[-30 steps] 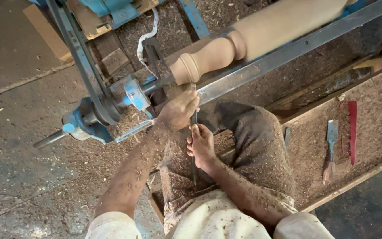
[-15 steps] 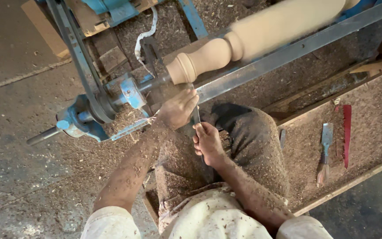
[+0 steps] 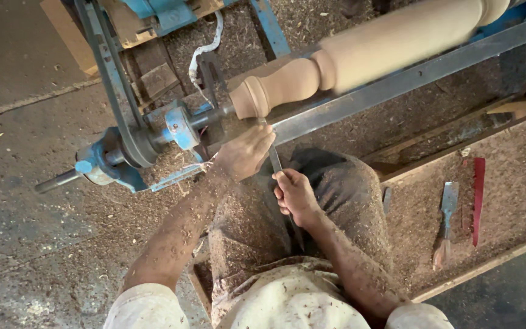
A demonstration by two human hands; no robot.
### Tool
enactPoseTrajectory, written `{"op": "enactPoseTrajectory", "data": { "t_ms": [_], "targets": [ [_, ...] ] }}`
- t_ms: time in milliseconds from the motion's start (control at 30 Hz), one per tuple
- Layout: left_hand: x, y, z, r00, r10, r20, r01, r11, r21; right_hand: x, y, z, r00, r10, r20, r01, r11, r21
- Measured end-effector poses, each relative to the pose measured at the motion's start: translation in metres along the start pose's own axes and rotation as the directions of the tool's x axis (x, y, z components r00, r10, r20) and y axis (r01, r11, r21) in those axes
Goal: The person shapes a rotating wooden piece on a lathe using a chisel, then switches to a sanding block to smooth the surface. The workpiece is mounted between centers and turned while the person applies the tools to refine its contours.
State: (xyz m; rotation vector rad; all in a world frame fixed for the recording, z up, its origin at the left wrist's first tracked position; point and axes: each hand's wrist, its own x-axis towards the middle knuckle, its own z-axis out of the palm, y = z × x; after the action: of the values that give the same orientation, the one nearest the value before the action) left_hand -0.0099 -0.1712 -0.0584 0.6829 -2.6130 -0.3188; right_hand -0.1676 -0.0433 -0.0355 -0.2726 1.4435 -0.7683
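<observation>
At the left of the frame a blue pulley and spindle assembly point(image 3: 117, 159) carries a dark drive belt point(image 3: 108, 73) running up toward the upper left. Just right of it, at centre, the left hand point(image 3: 245, 152) lies over the blade of a turning chisel point(image 3: 275, 161), fingers curled down to press it onto the long grey steel tool rest point(image 3: 397, 82). The right hand point(image 3: 294, 196), a little lower and right, is wrapped closed around the chisel's handle end, which is mostly hidden by the grip.

The chisel's long axis runs nearly up and down in the frame, tip pointing up toward the rounded end of the turned wooden spindle point(image 3: 348, 61), handle toward the person's lap. It looks like stiff steel, narrow and fairly light, probably dusty and a bit slippery; I judge the two-point hold suits it, one hand low on the handle, one close to the rest. Whether the tip touches the wood I cannot tell.

The spindle itself is a pale, thick, rigid and likely heavy piece, its axis slanting from centre up to the upper right, held between the lathe's centres.

At the right, on the sawdust-covered floor point(image 3: 518, 183), lie a spare chisel point(image 3: 447, 222) and a red strip-shaped tool point(image 3: 477, 201), side by side and apart.
</observation>
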Motion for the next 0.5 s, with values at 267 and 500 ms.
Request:
{"op": "enactPoseTrajectory", "data": {
  "t_ms": [267,500],
  "targets": [
    [0.010,0.001,-0.002,0.999,0.038,0.004,-0.039,0.999,0.022,0.009,-0.005,-0.022,0.997,-0.033,0.065,0.037,0.997,-0.063],
    [0.016,0.007,-0.011,0.998,0.045,0.051,-0.047,0.998,0.034,0.019,-0.010,-0.048,0.990,-0.047,0.134,0.063,0.991,-0.121]
  ]
}}
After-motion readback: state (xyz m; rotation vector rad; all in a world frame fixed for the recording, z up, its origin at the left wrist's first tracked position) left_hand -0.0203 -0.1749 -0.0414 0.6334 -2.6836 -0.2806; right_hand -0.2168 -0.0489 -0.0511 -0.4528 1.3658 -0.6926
